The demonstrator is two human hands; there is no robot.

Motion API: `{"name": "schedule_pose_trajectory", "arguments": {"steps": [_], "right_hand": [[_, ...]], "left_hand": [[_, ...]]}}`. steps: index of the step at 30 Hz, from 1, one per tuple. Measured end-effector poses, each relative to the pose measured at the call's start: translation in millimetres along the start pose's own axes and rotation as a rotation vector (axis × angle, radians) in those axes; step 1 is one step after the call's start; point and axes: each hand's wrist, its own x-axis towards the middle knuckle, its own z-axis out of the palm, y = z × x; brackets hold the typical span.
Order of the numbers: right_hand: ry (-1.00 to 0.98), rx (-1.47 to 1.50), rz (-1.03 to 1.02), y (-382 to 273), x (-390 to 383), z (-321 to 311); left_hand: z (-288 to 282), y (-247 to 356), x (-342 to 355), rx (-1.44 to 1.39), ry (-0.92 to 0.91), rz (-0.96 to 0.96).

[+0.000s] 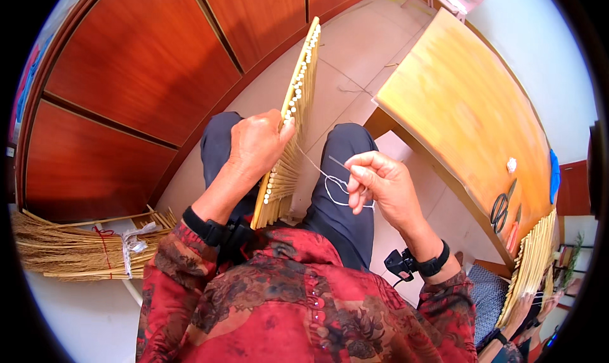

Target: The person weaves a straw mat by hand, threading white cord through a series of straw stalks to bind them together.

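Observation:
A panel of pale straw-coloured stalks (288, 179), bound side by side with white cut ends along its edge, stands upright between my knees. My left hand (257, 141) is closed around its upper edge near the middle. To the right of the panel, my right hand (384, 184) pinches a thin needle (338, 162) between thumb and fingers, its tip pointing up and left. White thread (335, 195) hangs in loops below that hand, and a strand runs across to the panel close to my left hand.
A wooden table (463, 97) on the right carries black scissors (501, 209), a red-handled tool (514, 228) and a small white wad (511, 165). Bundled dry stalks (63, 246) lie at left by reddish cabinets (139, 65). A co-worker's hands (521, 312) hold another stalk panel (528, 265) at lower right.

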Motion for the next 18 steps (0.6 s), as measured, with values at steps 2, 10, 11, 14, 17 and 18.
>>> {"name": "schedule_pose_trajectory", "arguments": {"steps": [2,10,11,14,17,18], "right_hand": [[0.008,0.058,0.006,5,6,2],[0.011,0.112,0.014,26,31,16],[0.012,0.129,0.025,28,36,14],[-0.003,0.105,0.072,38,54,9],[-0.014,0.074,0.051,33,71,16],[0.011,-0.073,0.016,32,78,19]], "left_hand": [[9,-5,-3,0.034,-0.016,0.018],[15,-15,-3,-0.129,-0.042,-0.041],[12,-14,-3,-0.119,-0.060,-0.045],[13,-14,-5,-0.166,-0.121,-0.113],[11,-20,-6,-0.196,-0.136,-0.181],[10,-24,-7,-0.174,-0.151,-0.187]]}}
